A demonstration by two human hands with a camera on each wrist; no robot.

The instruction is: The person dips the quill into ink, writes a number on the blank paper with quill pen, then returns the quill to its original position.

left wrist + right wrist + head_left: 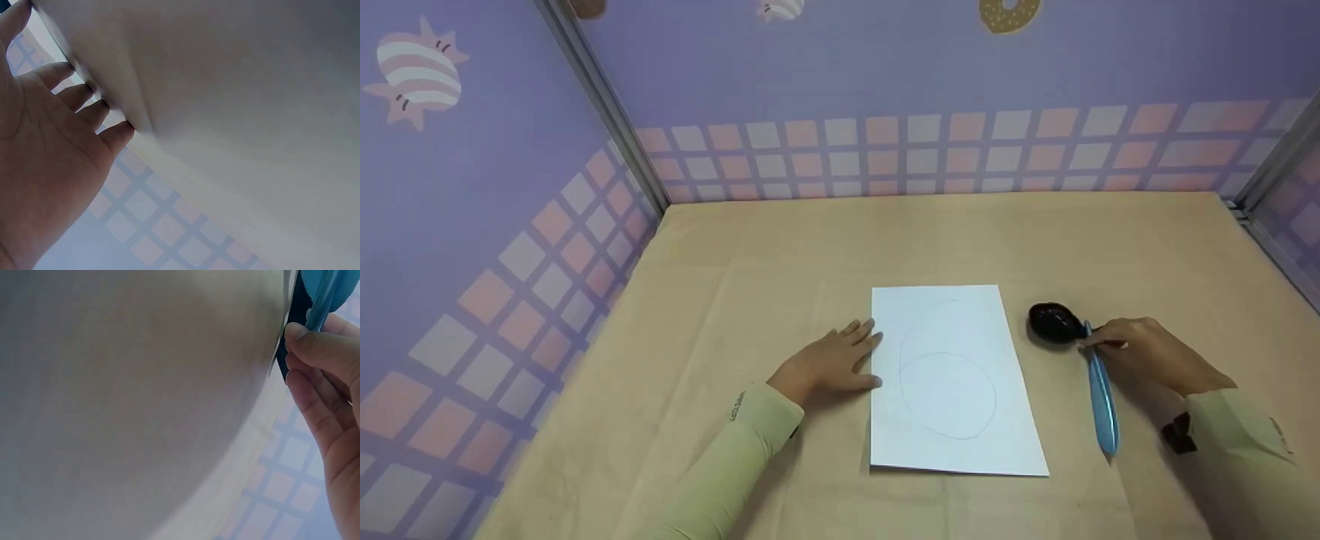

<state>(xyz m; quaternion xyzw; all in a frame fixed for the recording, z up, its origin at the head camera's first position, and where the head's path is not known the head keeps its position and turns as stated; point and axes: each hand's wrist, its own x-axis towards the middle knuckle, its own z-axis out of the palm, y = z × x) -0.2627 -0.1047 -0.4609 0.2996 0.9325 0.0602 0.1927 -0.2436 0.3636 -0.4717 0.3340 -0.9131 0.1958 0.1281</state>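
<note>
A sheet of white paper (926, 322) lies on the table, bearing a thin pencil-like line shaped like a 6. My left hand (834, 362) rests at its left edge with fingers spread and fingertips at the border; the left wrist view shows those fingers (115, 138) fairly straight. Right of the paper, my right hand (1155, 352) pinches where a black rounded, spoon-like piece (1054, 322) meets a long narrow light-blue piece (1102, 405). Thumb and fingers also close on the blue piece (323, 306) in the right wrist view. Whether these are one object or two, I cannot tell.
A beige cloth (780, 247) covers the table. Purple walls with pink and white checks (881, 135) enclose the back and sides, and a metal post (615, 112) stands at the back left corner.
</note>
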